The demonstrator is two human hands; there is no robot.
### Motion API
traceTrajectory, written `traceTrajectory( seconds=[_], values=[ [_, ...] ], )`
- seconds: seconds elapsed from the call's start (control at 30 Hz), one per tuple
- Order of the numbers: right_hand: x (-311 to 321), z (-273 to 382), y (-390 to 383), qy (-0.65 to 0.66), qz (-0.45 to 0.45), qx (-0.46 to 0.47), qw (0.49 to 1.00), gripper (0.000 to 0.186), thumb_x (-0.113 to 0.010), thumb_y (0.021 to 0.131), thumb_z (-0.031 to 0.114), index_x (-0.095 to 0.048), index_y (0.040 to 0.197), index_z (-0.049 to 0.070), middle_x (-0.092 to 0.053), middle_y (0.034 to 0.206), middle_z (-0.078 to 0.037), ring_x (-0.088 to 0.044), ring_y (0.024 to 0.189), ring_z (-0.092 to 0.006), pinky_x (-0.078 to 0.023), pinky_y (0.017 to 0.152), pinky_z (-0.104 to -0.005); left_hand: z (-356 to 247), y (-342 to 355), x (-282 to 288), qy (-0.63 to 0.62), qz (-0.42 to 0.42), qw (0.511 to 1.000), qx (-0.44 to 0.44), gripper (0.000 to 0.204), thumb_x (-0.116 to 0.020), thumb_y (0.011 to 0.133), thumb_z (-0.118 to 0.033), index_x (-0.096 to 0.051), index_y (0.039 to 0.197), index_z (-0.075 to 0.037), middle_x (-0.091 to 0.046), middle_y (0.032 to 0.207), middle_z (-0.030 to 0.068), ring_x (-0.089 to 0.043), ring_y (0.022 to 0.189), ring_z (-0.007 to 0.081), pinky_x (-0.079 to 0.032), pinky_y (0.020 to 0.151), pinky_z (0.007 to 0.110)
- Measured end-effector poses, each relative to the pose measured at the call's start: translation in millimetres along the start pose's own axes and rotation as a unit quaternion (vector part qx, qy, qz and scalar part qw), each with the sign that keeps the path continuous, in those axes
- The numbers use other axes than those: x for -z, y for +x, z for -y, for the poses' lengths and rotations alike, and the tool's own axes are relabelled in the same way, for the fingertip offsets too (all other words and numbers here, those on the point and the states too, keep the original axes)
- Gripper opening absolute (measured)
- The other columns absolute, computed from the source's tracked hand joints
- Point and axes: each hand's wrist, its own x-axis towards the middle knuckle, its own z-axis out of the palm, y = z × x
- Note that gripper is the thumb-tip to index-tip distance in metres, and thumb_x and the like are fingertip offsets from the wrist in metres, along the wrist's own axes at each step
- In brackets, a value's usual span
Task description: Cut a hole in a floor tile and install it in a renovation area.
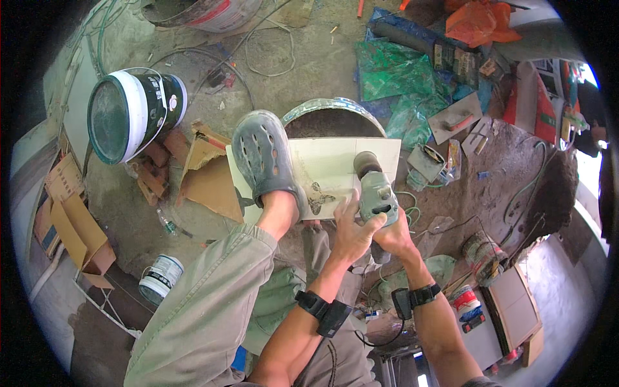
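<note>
Both my hands grip a dusty grey-green power tool. Its dark cylindrical bit, shaped like a hole saw, is at the right part of a white tile. My left hand wraps the tool's left side, thumb across its near end. On the right side my right hand is closed round it, fingers partly hidden. Beneath the tile stands a round bucket, its rim showing beyond the far edge. My left foot, in a grey clog, presses on the tile's left part, beside a dark printed motif.
A green-and-white bucket lies at the left, near torn cardboard and a small white pail. Green plastic sheeting, a trowel and a heap of dark mortar are at the right. Cables cross the floor.
</note>
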Motion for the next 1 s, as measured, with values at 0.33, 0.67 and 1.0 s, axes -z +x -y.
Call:
traceTrajectory(
  seconds=[0.33,0.67,1.0],
  values=[
    [-5.4,-10.8,-2.3,-0.014,-0.024,-0.004,1.000,0.074,-0.087,0.072,0.020,-0.057,0.136,0.000,-0.071,0.121,-0.012,-0.068,0.110,-0.0201,-0.054,0.098,-0.0378,-0.8,-1.4,6.1,0.008,0.013,1.000,0.000,0.112,-0.076,0.081,-0.061,-0.037,0.159,0.010,-0.032,0.161,0.0366,-0.023,0.156,0.0448,-0.024,0.127,0.051],
    [-14.1,-14.2,-1.8,-0.024,-0.039,-0.011,0.999,0.072,-0.087,0.069,0.021,-0.059,0.132,0.001,-0.071,0.119,-0.014,-0.070,0.108,-0.0241,-0.055,0.097,-0.0390,6.4,-0.5,11.1,-0.024,0.009,1.000,-0.005,0.112,-0.075,0.079,-0.063,-0.039,0.160,0.006,-0.032,0.158,0.0393,-0.024,0.154,0.0470,-0.023,0.126,0.054],
    [-21.1,-9.2,-3.6,-0.025,-0.076,0.003,0.997,0.069,-0.088,0.071,0.027,-0.060,0.128,0.000,-0.072,0.111,-0.017,-0.074,0.104,-0.0303,-0.057,0.092,-0.0428,-31.2,-2.4,16.0,-0.112,-0.007,0.984,-0.139,0.066,-0.077,0.084,-0.040,-0.065,0.131,0.004,-0.067,0.112,0.0163,-0.065,0.106,0.0247,-0.052,0.096,0.040]
  ],
)
